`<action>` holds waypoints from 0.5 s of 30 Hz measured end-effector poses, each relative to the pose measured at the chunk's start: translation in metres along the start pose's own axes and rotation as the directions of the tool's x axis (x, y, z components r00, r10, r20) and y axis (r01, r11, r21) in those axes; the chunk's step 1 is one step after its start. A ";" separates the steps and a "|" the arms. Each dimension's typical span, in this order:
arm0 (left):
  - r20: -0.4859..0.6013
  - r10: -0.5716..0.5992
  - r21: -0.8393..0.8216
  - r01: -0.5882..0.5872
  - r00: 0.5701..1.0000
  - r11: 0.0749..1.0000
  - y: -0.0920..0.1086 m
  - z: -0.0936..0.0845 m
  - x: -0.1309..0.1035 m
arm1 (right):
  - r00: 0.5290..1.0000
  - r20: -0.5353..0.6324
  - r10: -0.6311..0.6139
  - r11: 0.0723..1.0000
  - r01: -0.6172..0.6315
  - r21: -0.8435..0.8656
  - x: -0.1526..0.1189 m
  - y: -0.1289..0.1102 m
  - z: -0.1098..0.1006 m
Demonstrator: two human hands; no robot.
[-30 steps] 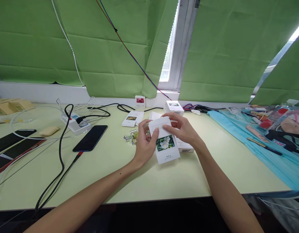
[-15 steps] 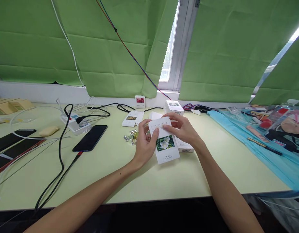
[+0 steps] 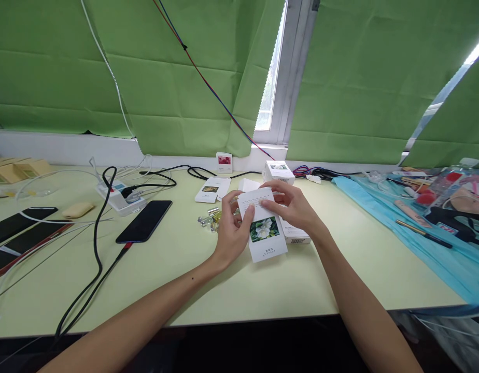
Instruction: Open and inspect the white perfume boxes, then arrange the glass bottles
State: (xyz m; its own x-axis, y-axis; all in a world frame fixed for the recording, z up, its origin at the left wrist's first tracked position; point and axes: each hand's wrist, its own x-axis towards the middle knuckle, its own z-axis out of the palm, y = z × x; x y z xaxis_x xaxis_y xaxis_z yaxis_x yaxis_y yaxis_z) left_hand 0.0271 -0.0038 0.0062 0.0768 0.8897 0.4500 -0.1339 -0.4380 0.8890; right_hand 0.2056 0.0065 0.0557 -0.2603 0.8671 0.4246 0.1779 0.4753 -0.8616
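Observation:
A flat white card (image 3: 267, 230) with a white-flower picture and printed lines is held up over the table, its lettering upside down to me. My left hand (image 3: 235, 225) grips its left side, thumb on the printed face. From the upper right, my right hand (image 3: 288, 204) holds the top edge with its fingers on the card. Whatever lies behind the card is hidden. Beside my left hand is a small heap of shiny clear and yellowish pieces (image 3: 209, 219). Partly covered by the card and my right hand, a white box (image 3: 297, 234) lies on the table.
Behind the hands are an opened white carton (image 3: 208, 190), a red-flower box (image 3: 224, 162) and another white box (image 3: 279, 172). A phone (image 3: 144, 221), power strip (image 3: 121, 199) and cables occupy the left. Blue cloth (image 3: 379, 217) with clutter covers the right side.

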 end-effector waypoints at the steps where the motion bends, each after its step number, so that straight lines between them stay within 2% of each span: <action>1: 0.004 0.003 0.002 -0.003 1.000 1.000 0.000 0.000 0.000 | 1.000 0.000 0.000 1.000 0.000 0.001 0.000 0.000 0.000; 15: -0.001 0.037 0.083 -0.037 0.999 0.996 -0.004 -0.003 0.000 | 1.000 0.004 0.007 1.000 -0.007 0.004 0.000 -0.002 0.000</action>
State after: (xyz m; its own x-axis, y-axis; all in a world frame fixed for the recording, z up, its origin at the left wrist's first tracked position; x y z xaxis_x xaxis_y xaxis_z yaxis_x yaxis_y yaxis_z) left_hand 0.0250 -0.0015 0.0027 0.0713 0.8730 0.4825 -0.0540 -0.4796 0.8758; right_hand 0.2054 0.0057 0.0570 -0.2626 0.8701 0.4172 0.1761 0.4683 -0.8658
